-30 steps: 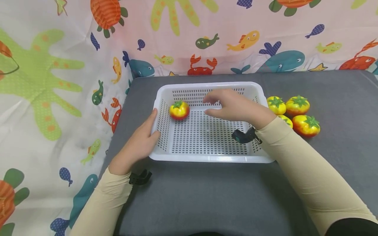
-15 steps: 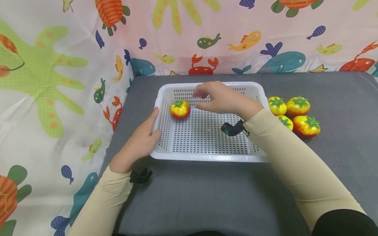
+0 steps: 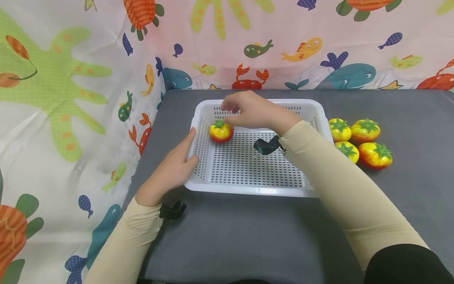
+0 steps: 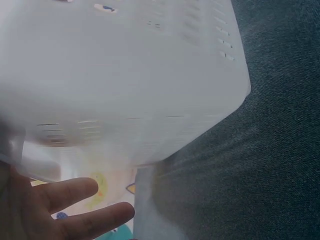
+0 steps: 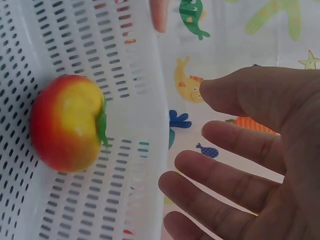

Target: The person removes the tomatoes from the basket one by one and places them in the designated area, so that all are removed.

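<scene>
A white plastic basket [image 3: 248,190] with slotted walls stands on the grey table. Inside it, near the left end, sits a red and yellow tomato [image 3: 220,135] with a green leafy top. My left hand [image 3: 173,170] holds the basket's left rim, its thumb over the edge; in the left wrist view two of its fingers [image 4: 95,222] stretch along the outside. My right hand [image 3: 253,110] hovers above the tomato, holding nothing. Its fingers [image 5: 225,175] are slightly bent and apart from the tomato in the right wrist view.
Several more tomatoes [image 3: 375,156] lie in a cluster on the grey table [image 3: 248,236], just right of the basket. A curtain [image 3: 213,51] printed with sea animals hangs behind and on the left. Black straps [image 3: 267,145] are on the wrists.
My right hand has moved left and slightly back over the basket, reaching above the tomato. My left hand stays on the rim. The head view has shifted slightly.
</scene>
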The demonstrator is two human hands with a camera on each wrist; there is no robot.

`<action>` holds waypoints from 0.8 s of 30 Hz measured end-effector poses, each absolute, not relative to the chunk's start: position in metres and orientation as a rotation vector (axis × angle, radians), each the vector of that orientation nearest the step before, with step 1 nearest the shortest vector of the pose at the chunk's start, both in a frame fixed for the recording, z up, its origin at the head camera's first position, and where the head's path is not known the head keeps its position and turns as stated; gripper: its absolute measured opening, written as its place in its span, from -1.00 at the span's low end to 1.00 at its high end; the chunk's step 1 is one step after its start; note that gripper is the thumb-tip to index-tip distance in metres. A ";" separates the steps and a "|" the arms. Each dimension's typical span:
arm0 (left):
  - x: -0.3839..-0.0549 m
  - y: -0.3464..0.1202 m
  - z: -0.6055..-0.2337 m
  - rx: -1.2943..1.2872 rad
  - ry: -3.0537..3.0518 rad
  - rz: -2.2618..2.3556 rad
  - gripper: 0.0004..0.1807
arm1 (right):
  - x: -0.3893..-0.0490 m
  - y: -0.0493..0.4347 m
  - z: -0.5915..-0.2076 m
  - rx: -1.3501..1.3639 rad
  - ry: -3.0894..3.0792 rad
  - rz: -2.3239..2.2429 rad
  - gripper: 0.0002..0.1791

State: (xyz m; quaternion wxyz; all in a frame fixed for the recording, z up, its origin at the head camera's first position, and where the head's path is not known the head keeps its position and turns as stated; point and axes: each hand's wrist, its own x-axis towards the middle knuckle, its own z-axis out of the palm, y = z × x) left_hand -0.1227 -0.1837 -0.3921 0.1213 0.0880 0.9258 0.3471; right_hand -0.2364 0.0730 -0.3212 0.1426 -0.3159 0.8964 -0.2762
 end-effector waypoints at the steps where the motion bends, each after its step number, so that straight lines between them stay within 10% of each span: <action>1: -0.123 -0.184 -0.392 0.253 2.699 1.015 -0.09 | -0.239 0.070 -0.322 -0.912 2.581 -0.804 -0.55; 24: -0.124 -0.185 -0.391 0.198 2.697 1.020 -0.07 | -0.263 0.041 -0.362 -0.840 2.571 -0.702 -0.60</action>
